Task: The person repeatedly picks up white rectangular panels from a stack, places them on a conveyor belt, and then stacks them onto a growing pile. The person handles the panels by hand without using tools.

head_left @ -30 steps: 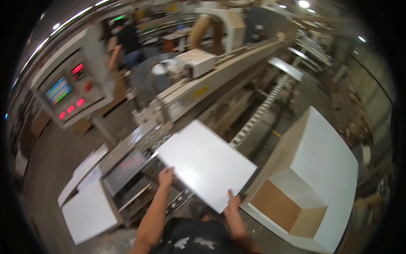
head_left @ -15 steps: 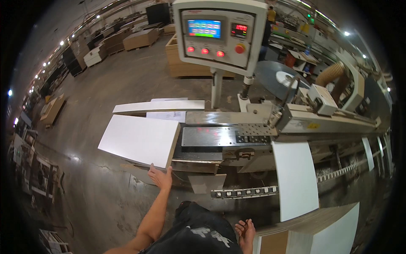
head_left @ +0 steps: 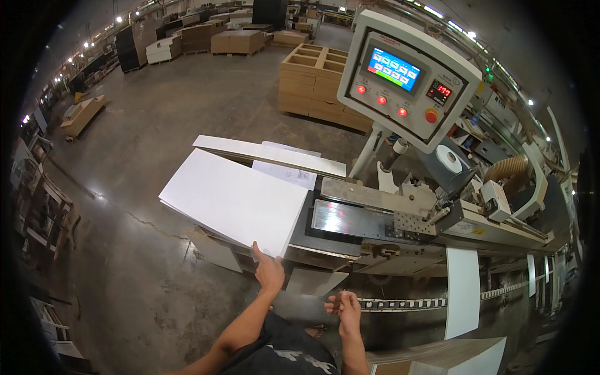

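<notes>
A stack of large white panels point(head_left: 234, 200) lies on the feed end of a long grey woodworking machine point(head_left: 375, 222). My left hand point(head_left: 269, 273) reaches up to the stack's near corner, thumb on the top panel's edge and fingers beneath it. My right hand point(head_left: 345, 309) hangs in the air below the machine's front. Its fingers are loosely curled and hold nothing. Another white panel point(head_left: 462, 290) lies on the machine's conveyor to the right.
A control box with a screen and red buttons point(head_left: 406, 78) stands on a post above the machine. A narrow white strip point(head_left: 269, 154) lies behind the stack. More white panels point(head_left: 437, 356) are stacked at the lower right. Brown board piles point(head_left: 319, 84) stand on the concrete floor point(head_left: 144, 269) beyond.
My view has swung left from the conveyor to the panel stack. My right hand let go of the panel now on the conveyor, and my left hand moved to the stack's corner.
</notes>
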A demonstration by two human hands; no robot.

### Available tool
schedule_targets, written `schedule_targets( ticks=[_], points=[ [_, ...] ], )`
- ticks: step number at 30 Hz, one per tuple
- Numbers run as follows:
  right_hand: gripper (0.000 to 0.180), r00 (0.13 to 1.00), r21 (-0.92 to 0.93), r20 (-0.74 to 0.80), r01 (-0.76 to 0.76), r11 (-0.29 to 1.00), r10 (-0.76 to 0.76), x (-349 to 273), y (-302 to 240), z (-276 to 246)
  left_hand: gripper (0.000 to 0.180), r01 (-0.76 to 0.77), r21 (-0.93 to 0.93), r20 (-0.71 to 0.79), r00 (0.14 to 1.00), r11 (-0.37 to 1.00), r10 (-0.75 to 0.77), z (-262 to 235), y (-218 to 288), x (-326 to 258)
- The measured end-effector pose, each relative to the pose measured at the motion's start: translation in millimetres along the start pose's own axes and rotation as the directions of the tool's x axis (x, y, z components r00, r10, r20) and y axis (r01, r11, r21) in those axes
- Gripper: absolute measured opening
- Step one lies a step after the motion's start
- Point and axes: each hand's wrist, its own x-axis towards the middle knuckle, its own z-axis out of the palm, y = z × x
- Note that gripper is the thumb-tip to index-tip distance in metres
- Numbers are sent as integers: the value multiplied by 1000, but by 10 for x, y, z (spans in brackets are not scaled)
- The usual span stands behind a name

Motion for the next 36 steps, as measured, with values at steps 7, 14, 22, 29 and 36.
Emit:
schedule_targets(
  ticks=[7, 14, 22, 29, 36],
  points=[
    [25, 968, -127, 181, -150, 980, 172, -14, 351, 813, 47, 345, -589, 229, 939, 731, -258, -212, -748, 330],
    [36, 894, -97, 165, -405, 909, 416, 310, 901, 1462, 29, 119, -318, 400, 916, 941, 20, -594, -1936, 232],
    [36, 943, -57, -54, -332, 941, 329, 152, 1468, 1584, 23, 420, -550, 440, 880, 722, -177, -1524, -1990, 93],
    [26, 888, 16, -453, 101, 995, -83, -389, 1175, 1075, 25, 285, -756, 185, 957, 589, -224, -2192, -2200, 1629],
    [27, 627, -97, -729, 302, 948, -274, -1108, 1226, 321, 24, 335, -535, 378, 916, 776, -135, -1761, -1684, 1743]
  ],
)
